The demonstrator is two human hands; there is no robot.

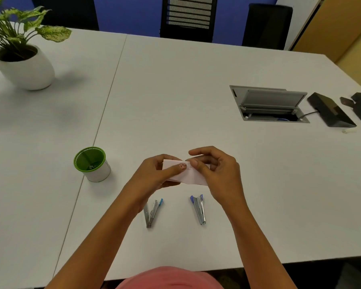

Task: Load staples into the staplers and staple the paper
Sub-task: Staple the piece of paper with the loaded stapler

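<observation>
On the wide white desk (175, 90), the folded pale pink sheet of paper (193, 176) is held just above the surface, a little beyond the two staplers. The left grip (154, 174) pinches its left part with the thumb on top. The right grip (219, 172) pinches the right part, thumb tip close beside the other. The step looks like squaring the layers or checking a join, so both thumbs should press flat and keep the edges flush. The blue-tipped metal stapler (152, 212) lies hinged open and the purple-tipped metal stapler (198, 209) lies closed; whether either holds staples cannot be told. A tiny mark between the thumbs may be a staple.
</observation>
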